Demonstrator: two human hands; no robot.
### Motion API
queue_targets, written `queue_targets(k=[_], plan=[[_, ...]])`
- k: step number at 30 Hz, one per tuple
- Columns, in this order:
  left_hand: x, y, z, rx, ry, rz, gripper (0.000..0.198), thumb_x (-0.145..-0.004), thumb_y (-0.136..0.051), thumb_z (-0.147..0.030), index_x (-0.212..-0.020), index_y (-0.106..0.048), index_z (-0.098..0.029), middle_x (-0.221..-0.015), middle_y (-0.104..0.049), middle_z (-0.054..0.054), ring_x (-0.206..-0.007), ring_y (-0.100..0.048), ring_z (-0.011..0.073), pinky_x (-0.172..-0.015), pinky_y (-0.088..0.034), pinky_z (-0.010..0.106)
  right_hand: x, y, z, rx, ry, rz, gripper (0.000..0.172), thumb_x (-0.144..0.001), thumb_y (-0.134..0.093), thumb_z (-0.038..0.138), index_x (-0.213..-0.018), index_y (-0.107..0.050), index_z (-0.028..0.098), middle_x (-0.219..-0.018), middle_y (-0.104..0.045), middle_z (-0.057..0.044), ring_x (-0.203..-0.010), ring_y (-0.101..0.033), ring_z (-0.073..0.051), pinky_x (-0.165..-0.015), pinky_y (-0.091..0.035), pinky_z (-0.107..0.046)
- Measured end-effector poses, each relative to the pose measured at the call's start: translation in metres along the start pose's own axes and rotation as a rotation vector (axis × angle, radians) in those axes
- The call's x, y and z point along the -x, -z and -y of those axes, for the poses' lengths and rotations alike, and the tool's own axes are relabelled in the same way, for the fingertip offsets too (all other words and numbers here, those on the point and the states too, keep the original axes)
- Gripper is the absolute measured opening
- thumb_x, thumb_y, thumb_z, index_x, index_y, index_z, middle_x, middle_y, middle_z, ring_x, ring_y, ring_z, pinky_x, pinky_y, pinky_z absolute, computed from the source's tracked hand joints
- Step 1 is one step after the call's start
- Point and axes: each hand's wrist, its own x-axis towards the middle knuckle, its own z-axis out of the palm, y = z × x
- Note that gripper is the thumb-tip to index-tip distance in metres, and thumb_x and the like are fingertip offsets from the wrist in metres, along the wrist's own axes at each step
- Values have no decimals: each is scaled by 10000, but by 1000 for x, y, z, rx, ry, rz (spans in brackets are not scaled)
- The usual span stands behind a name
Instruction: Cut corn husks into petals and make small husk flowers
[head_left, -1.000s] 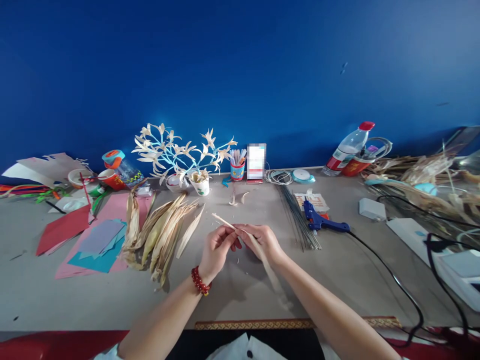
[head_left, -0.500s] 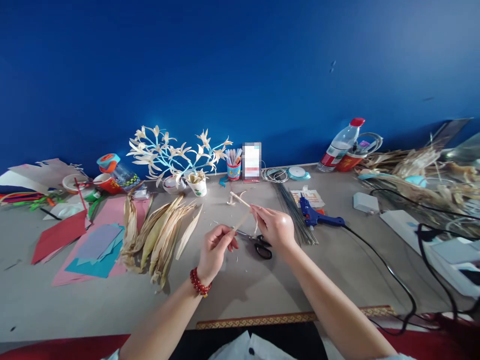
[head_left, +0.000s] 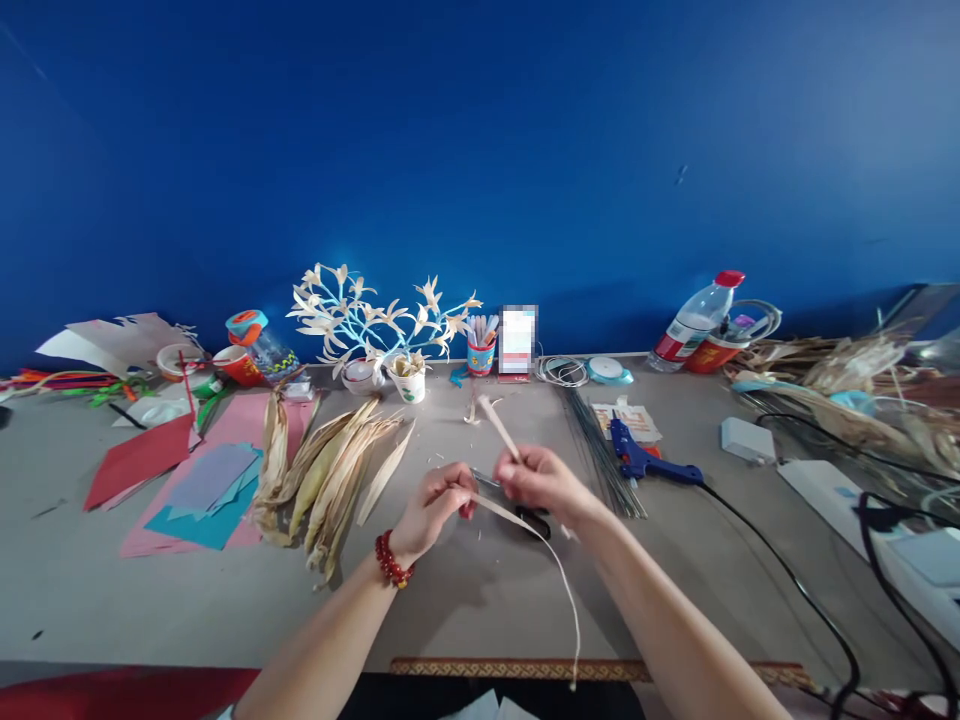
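Note:
My left hand pinches one end of a long, thin strip of dried corn husk. That strip runs to the right and curls down past the table's front edge. In my right hand is a pale, narrow piece of husk, folded or rolled, pointing up and away from me. Beneath the hands lie scissors, partly covered by the right hand and the strip. Left of my left hand rest a single husk leaf and a bundle of dried husks.
Husk flowers stand in a white cup at the back. Bundled wires and a blue glue gun with a black cord lie to the right. Coloured paper lies left. A plastic bottle leans at the back right.
The strip at my left hand now trails right and hangs down in a long curve. The right hand has turned, its husk piece pointing more steeply away. The view has shifted slightly.

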Motion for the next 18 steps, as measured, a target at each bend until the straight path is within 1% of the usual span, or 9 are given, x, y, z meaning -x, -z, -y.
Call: queue_targets(k=[1,2,5,7,10,12,13,16,18], plan=[[0,1,-1,-53,14,12,208,-842,-505,-261,-655,-488,-171,-609,-503,-8,-589,-443,118,-585,-355,245,1,-10,-2,73,8,90,440,-701,-743,557,-738,-580,150,-549,-458,59,-457,-296,-51,-420,-188,-192],[0,2,0,-93,25,12,208,-836,-511,-269,-654,-487,-170,-615,-488,-12,-587,-428,114,-572,-340,239,2,-18,-3,135,28,130,431,-703,-753,534,-690,-559,150,-549,-440,63,-483,-299,-53,-443,-202,-192],[-1,4,2,-142,43,-56,186,-834,-524,-287,-689,-495,-173,-627,-443,-27,-577,-390,105,-552,-311,230,3,-27,-7,230,79,145,437,-740,-726,516,-625,-518,151,-556,-401,67,-524,-291,-59,-481,-211,-196],[-2,5,5,-150,39,-95,159,-834,-518,-272,-709,-499,-175,-626,-449,-28,-584,-398,107,-563,-320,232,2,-26,-9,249,84,140,414,-787,-676,525,-669,-565,143,-568,-406,64,-530,-297,-66,-488,-216,-199],[-3,6,6,-157,42,-67,150,-819,-504,-228,-681,-488,-173,-606,-459,-28,-583,-400,107,-570,-323,234,0,-22,-10,300,108,88,375,-822,-640,502,-731,-622,138,-573,-405,61,-540,-317,-74,-500,-231,-201],[-4,5,5,-127,66,-55,162,-825,-511,-229,-676,-482,-175,-598,-447,-35,-580,-396,105,-568,-326,232,0,-22,-12,337,140,58,345,-801,-669,465,-699,-622,138,-574,-404,59,-548,-324,-75,-507,-238,-200],[-4,3,5,-106,72,-73,173,-838,-521,-245,-685,-482,-176,-607,-446,-36,-587,-402,104,-572,-332,230,0,-24,-13,337,154,48,329,-790,-681,446,-689,-624,138,-577,-413,57,-550,-331,-75,-510,-244,-200],[-6,-3,5,-39,69,-150,180,-867,-576,-324,-776,-520,-179,-701,-506,-23,-656,-470,114,-623,-382,234,-1,-29,-17,199,182,-23,285,-790,-673,420,-739,-648,141,-604,-505,38,-560,-416,-89,-534,-310,-204],[-7,-7,8,8,79,-139,204,-878,-593,-368,-828,-547,-176,-738,-553,-7,-679,-513,125,-653,-414,250,-2,-32,-18,53,194,-106,279,-783,-678,426,-779,-635,151,-626,-564,21,-572,-491,-109,-558,-374,-218]])
